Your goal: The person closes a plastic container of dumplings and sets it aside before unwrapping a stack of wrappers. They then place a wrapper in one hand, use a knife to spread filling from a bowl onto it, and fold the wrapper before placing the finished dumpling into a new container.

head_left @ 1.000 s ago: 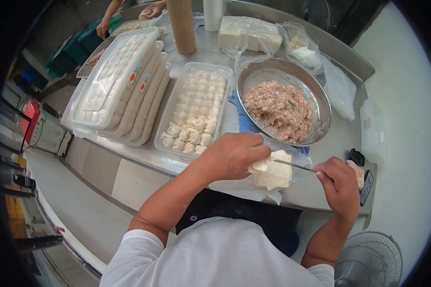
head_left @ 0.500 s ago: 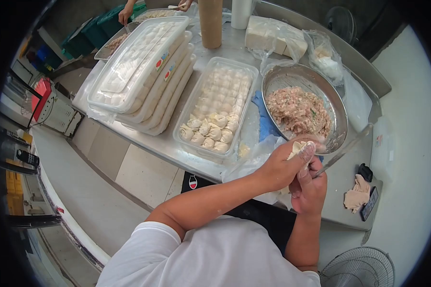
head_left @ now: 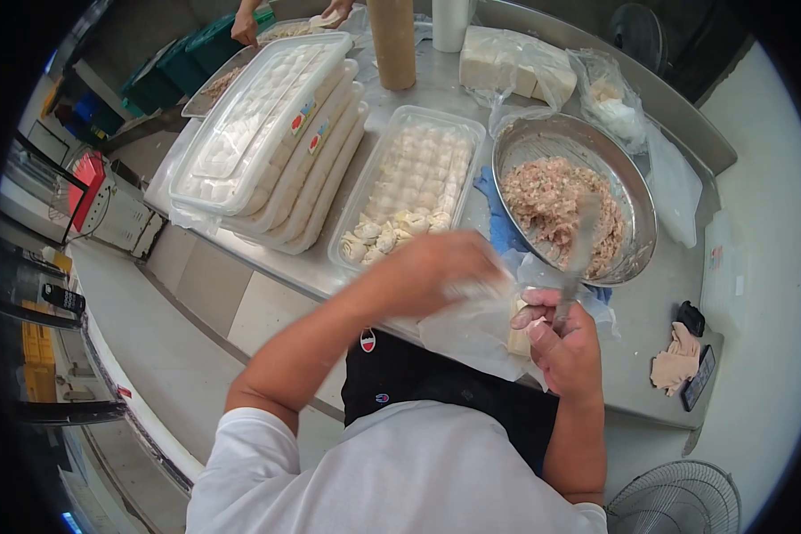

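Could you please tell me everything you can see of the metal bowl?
The bowl is wide, round and open-topped, apparently of shiny metal, with a thin rim. It stands on the table, right of the plastic container. A pinkish, lumpy mixture sits in it, and smears mark its bare wall. Blue cloth shows along its left edge, seemingly partly beneath. A blurred utensil crosses in front; contact is unclear.

Right hand gripping a flat-bladed tool, blurred left hand near dumplings, mince in metal bowl
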Tool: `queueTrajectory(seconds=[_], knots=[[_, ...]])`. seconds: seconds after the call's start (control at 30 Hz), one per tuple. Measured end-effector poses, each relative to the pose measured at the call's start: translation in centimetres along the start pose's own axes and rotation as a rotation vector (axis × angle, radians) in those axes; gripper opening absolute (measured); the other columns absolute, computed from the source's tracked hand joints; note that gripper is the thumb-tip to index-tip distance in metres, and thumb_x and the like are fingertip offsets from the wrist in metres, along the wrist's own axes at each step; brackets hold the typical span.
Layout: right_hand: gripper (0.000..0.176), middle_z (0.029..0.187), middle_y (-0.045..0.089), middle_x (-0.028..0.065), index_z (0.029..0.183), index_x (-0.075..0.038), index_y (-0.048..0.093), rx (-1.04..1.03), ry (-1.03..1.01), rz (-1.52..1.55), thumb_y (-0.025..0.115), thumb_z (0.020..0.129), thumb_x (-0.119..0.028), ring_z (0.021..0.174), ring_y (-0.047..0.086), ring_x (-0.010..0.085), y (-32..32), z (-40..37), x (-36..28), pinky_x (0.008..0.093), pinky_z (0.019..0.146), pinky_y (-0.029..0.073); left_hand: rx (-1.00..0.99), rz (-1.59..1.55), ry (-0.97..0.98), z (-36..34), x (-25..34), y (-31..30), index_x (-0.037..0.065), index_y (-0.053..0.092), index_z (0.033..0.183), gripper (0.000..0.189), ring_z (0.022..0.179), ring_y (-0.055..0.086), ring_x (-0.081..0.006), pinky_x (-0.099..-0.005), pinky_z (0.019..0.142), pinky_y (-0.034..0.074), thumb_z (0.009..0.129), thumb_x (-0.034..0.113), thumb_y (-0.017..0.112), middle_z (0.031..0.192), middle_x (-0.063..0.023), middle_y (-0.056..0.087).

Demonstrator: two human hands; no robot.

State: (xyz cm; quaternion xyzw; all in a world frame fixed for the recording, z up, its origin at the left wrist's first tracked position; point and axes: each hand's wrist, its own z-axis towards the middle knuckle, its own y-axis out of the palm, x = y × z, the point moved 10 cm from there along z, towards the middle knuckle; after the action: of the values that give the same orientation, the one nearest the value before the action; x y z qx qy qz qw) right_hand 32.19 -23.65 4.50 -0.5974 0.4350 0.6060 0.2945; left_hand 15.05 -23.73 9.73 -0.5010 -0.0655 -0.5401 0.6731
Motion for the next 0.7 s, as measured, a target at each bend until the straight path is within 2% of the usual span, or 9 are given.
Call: queueTrajectory(seconds=[0.1,0.23,0.3,0.37,0.47,0.57,0.63,0.67,0.7], knots=[[0.029,0.095,0.068,0.0057,0.116,0.001,0.061,0.046,-0.005,-0.071,0.070,0.093,-0.014,0.068,0.053,0.0036,-2.3,-0.7,0.1,0.0213,0.058,0.042,-0.009,0.256,-0.306,-1.7,-6.5,-6.0,0.006,0.067,0.099,0.034,0.099,0.065,-0.0298,-0.0384,0.083,0.053,0.069,-0.003,0.078,0.101,-0.0071,0.067],[0.027,0.087,0.067,0.0031,0.114,0.000,0.062,0.138,0.050,-0.038,0.071,0.093,-0.015,0.059,0.048,0.0028,-5.8,-1.3,1.5,0.0195,0.049,0.035,-0.068,0.374,-0.355,-3.2,-8.8,-8.5,0.004,0.064,0.096,0.025,0.100,0.064,-0.0294,-0.0389,0.083,0.051,0.074,-0.001,0.075,0.099,-0.0088,0.065],[0.026,0.086,0.066,0.0024,0.114,0.000,0.062,0.162,0.034,-0.040,0.070,0.094,-0.015,0.057,0.045,0.0025,-6.3,-1.6,1.7,0.0195,0.047,0.034,-0.133,0.182,-0.492,-3.8,-9.9,-7.8,0.004,0.066,0.104,0.027,0.106,0.063,-0.0290,-0.0392,0.090,0.050,0.078,0.001,0.073,0.106,-0.0101,0.066],[0.025,0.084,0.065,0.0016,0.113,-0.001,0.062,0.187,0.019,-0.045,0.070,0.094,-0.015,0.055,0.043,0.0022,-6.9,-2.0,1.6,0.0194,0.045,0.032,-0.121,0.156,-0.510,-4.0,-10.7,-7.0,0.006,0.066,0.109,0.031,0.108,0.062,-0.0294,-0.0391,0.093,0.049,0.079,0.000,0.072,0.110,-0.0102,0.067],[0.024,0.084,0.063,0.0010,0.113,0.000,0.062,0.194,0.044,-0.112,0.069,0.094,-0.014,0.061,0.048,0.0031,-7.7,-2.6,1.3,0.0204,0.051,0.036,-0.163,0.148,-0.551,-4.1,-11.4,-6.5,0.008,0.067,0.118,0.039,0.112,0.061,-0.0308,-0.0394,0.098,0.048,0.081,-0.002,0.071,0.117,-0.0106,0.067],[0.021,0.088,0.062,0.0019,0.111,0.002,0.063,0.223,0.020,-0.280,0.066,0.096,-0.014,0.070,0.053,0.0072,-9.4,-3.1,0.6,0.0256,0.061,0.043,-0.264,0.223,-0.584,-4.2,-12.0,-6.1,0.008,0.068,0.119,0.040,0.114,0.060,-0.0329,-0.0403,0.101,0.047,0.081,-0.004,0.069,0.120,-0.0115,0.067],[0.016,0.090,0.063,0.0059,0.109,0.001,0.064,0.352,-0.098,-0.658,0.060,0.096,-0.007,0.075,0.059,0.0172,-10.7,-3.2,-2.0,0.0308,0.071,0.046,-0.303,0.283,-0.585,-4.1,-12.0,-6.1,0.008,0.069,0.118,0.040,0.115,0.060,-0.0340,-0.0408,0.101,0.047,0.081,-0.005,0.069,0.120,-0.0121,0.067],[0.016,0.090,0.063,0.0059,0.109,0.001,0.064,0.360,-0.095,-0.663,0.060,0.096,-0.007,0.075,0.059,0.0172,-10.8,-3.1,-2.6,0.0308,0.071,0.046,-0.327,0.293,-0.588,-4.2,-11.9,-6.0,0.006,0.068,0.118,0.040,0.115,0.060,-0.0352,-0.0416,0.101,0.047,0.079,-0.005,0.069,0.121,-0.0132,0.066],[0.018,0.091,0.063,0.0080,0.110,0.000,0.065,0.353,-0.237,-0.964,0.058,0.094,-0.004,0.076,0.060,0.0231,-9.6,-2.8,-5.2,0.0337,0.070,0.048,-0.350,0.301,-0.587,-3.9,-11.7,-5.6,0.004,0.068,0.118,0.040,0.116,0.059,-0.0365,-0.0424,0.102,0.047,0.078,-0.005,0.068,0.123,-0.0143,0.066]])
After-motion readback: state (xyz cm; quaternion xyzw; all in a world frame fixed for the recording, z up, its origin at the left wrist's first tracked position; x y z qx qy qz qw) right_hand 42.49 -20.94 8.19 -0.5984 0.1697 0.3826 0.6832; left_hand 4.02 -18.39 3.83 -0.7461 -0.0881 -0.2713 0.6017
